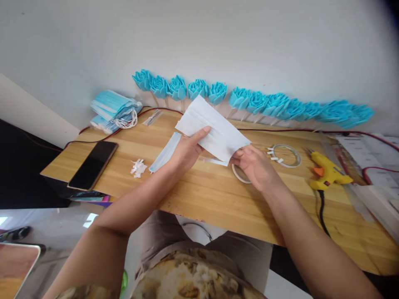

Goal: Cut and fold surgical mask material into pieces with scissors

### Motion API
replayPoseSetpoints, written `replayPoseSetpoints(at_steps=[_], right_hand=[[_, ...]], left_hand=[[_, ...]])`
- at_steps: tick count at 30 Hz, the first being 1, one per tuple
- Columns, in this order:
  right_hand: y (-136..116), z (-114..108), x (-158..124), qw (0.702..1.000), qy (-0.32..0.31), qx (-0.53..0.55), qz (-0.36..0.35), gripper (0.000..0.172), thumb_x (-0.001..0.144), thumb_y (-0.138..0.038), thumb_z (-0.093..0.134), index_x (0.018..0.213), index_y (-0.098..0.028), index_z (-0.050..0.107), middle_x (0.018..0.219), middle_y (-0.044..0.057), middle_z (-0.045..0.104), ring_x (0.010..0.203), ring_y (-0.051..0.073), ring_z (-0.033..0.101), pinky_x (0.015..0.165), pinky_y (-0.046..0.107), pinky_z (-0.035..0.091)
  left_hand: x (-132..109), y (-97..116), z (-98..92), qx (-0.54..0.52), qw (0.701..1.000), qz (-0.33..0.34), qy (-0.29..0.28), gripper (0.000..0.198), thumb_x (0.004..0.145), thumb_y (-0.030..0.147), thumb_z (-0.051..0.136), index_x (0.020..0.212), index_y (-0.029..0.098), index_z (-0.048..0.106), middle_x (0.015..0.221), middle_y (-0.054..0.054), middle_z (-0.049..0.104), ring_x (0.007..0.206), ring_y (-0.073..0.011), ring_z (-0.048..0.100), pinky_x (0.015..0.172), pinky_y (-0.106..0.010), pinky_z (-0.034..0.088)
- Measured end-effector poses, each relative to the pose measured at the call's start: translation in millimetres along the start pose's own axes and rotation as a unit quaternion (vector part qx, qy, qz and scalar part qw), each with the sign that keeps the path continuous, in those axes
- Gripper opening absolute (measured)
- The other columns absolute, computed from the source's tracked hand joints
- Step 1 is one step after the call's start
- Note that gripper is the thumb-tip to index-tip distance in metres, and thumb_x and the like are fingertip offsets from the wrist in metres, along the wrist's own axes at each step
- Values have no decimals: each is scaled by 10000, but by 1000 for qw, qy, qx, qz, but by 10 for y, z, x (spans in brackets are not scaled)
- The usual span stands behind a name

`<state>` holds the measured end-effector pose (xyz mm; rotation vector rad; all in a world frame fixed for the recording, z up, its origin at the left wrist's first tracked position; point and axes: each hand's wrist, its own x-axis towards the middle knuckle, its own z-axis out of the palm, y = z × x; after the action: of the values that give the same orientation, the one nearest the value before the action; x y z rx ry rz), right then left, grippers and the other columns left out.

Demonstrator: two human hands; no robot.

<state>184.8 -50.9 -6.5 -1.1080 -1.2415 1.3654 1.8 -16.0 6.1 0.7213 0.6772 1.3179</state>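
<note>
An unfolded face mask sheet (212, 128), pale blue-white and without ear loops that I can see, is held up above the table, tilted. My left hand (188, 151) grips its lower left edge, thumb on top and fingers underneath. At the sheet's lower right corner, my right hand (251, 164) pinches the edge; some of its fingertips are hidden. A folded mask piece (166, 151) lies on the table beside my left hand. Partly under my right hand is a roll of tape (240, 174), and a thin white strip (215, 161) shows below the sheet.
Blue flowers on sticks (257, 101) lean in a row against the wall. A mask stack (114, 109), a phone (93, 165) and white scraps (138, 167) are at left. Rightward lie a tape ring (285, 155) with cut tabs and a yellow glue gun (328, 169) with its cord.
</note>
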Motion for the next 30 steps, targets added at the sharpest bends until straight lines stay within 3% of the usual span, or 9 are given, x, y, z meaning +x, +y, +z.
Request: replayPoseSetpoints(at_steps=[4, 8, 12, 16, 20, 23, 30], right_hand=[[9, 79, -33, 998, -55, -11, -31, 633, 709, -587, 808, 1225, -255, 651, 1275, 91, 734, 1224, 284, 664, 1020, 428, 549], [93, 165, -50, 999, -23, -41, -28, 602, 698, -416, 849, 1233, -255, 627, 1341, 88, 704, 1250, 287, 654, 1045, 449, 538], [124, 144, -28, 998, 17, -47, -28, 476, 736, -365, 790, 1175, -254, 645, 1152, 62, 767, 1081, 262, 709, 893, 415, 586], [82, 79, -27, 1000, -10, -6, -8, 404, 764, -299, 729, 1157, -236, 661, 1098, 59, 763, 967, 230, 717, 734, 336, 570], [51, 76, -49, 996, -79, 37, 10, 484, 788, -358, 730, 1250, -244, 641, 1272, 83, 716, 1100, 257, 701, 807, 361, 585], [71, 106, -47, 996, -81, 33, -8, 584, 789, -417, 764, 1327, -262, 597, 1358, 83, 678, 1182, 258, 670, 850, 361, 583], [109, 83, -9, 1000, -5, 17, 18, 477, 767, -402, 808, 1179, -203, 676, 983, 64, 778, 908, 197, 720, 622, 263, 523]], left_hand=[[-3, 38, 14, -23, 1000, -4, 0, 554, 736, 335, 841, 1236, 220, 632, 1221, -86, 729, 1343, -313, 581, 1062, -439, 535], [-17, 27, 9, -36, 999, -11, -18, 586, 727, 332, 856, 1253, 232, 619, 1204, -83, 733, 1346, -317, 579, 1050, -434, 543], [-13, 14, -6, -35, 999, -14, -23, 584, 724, 321, 856, 1252, 240, 619, 1218, -82, 730, 1350, -316, 574, 1036, -431, 553], [8, 14, -18, -44, 999, -2, -20, 590, 735, 309, 850, 1271, 257, 609, 1236, -65, 722, 1356, -290, 573, 1060, -407, 539], [9, 19, 0, -36, 999, 10, 1, 544, 776, 322, 820, 1274, 245, 612, 1248, -68, 718, 1362, -283, 568, 1065, -401, 533], [-9, 13, 19, -27, 1000, 9, 9, 523, 794, 339, 808, 1271, 242, 618, 1241, -73, 720, 1359, -282, 571, 1062, -403, 531], [0, 0, -9, -31, 999, 8, -16, 514, 775, 346, 829, 1245, 256, 640, 1211, -61, 740, 1325, -279, 601, 1006, -376, 562]])
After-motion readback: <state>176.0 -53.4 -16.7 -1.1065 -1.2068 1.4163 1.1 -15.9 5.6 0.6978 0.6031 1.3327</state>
